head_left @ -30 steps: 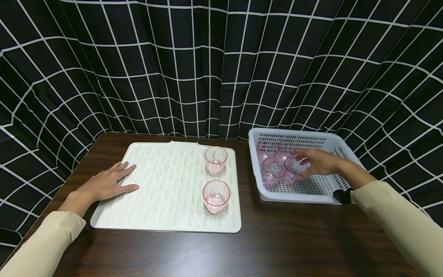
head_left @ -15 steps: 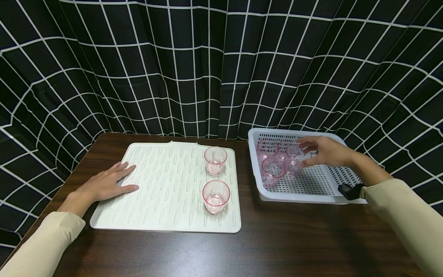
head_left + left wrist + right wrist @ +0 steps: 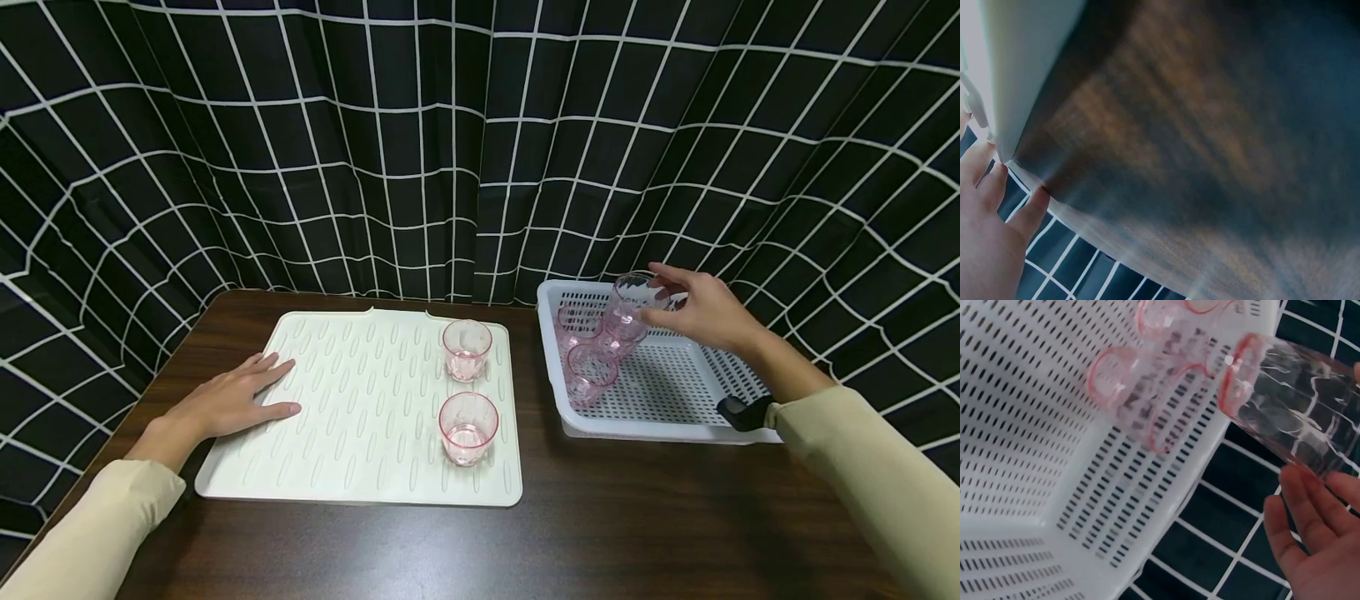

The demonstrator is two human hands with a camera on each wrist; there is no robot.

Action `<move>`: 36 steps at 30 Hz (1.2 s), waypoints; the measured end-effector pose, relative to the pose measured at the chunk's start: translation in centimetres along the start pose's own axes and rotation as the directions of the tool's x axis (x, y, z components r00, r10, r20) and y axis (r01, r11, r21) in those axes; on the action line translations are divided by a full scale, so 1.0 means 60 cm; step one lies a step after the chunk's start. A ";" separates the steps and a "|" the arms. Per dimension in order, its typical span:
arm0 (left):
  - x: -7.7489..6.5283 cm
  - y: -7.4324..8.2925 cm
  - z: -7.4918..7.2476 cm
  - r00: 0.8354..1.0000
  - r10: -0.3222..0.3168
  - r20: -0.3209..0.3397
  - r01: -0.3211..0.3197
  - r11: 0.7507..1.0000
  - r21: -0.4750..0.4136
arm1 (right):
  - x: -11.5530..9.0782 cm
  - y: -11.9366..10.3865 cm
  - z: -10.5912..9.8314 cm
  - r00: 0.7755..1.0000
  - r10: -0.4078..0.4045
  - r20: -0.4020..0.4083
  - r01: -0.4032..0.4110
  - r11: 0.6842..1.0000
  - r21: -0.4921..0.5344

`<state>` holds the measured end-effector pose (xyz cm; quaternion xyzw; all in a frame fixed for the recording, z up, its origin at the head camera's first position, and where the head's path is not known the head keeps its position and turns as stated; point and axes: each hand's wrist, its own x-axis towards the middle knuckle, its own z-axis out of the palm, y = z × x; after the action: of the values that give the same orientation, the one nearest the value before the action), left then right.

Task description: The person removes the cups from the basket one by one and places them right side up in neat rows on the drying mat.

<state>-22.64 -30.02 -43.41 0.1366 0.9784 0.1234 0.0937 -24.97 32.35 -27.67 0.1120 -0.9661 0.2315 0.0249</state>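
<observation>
My right hand (image 3: 697,308) grips a clear pink-tinted drinking glass (image 3: 628,308), raised at the far side of the white slotted basket (image 3: 675,431). In the right wrist view the held glass (image 3: 1291,403) lies sideways against the fingers, its thick pink base toward the basket. Inside the basket, more pink glasses (image 3: 592,373) stand at the left end. My left hand (image 3: 225,402) rests with extended fingers on the left edge of a white ridged drying mat (image 3: 352,417). Along that mat's right side stand two pink glasses, one far (image 3: 467,348) and one near (image 3: 468,427).
A dark wooden table (image 3: 600,517) carries the mat on the left and the basket on the right, with a strip of wood between them. Black curtain (image 3: 420,150) with white grid lines hangs behind and along both sides.
My right hand has taken hold of a glass in the basket and lifted it up and away from the others. The left hand and the two glasses on the mat have stayed put.
</observation>
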 end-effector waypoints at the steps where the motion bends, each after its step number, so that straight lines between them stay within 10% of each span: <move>1: 0.000 0.000 0.000 1.000 -0.001 0.001 0.001 1.000 0.000 | 0.001 -0.003 0.001 1.000 0.002 -0.016 -0.002 1.000 0.005; 12: 0.000 0.001 0.002 1.000 -0.001 0.003 0.001 1.000 0.001 | 0.008 -0.059 0.030 0.987 -0.048 -0.152 0.056 0.997 0.050; 36: 0.003 0.000 0.001 1.000 0.003 0.004 -0.003 1.000 0.009 | 0.019 -0.236 0.145 0.909 -0.414 -0.037 0.413 0.889 0.199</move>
<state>-22.79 -29.93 -43.47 0.1386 0.9786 0.1189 0.0947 -22.84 15.92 -29.04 0.3177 -0.8915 0.3174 0.0590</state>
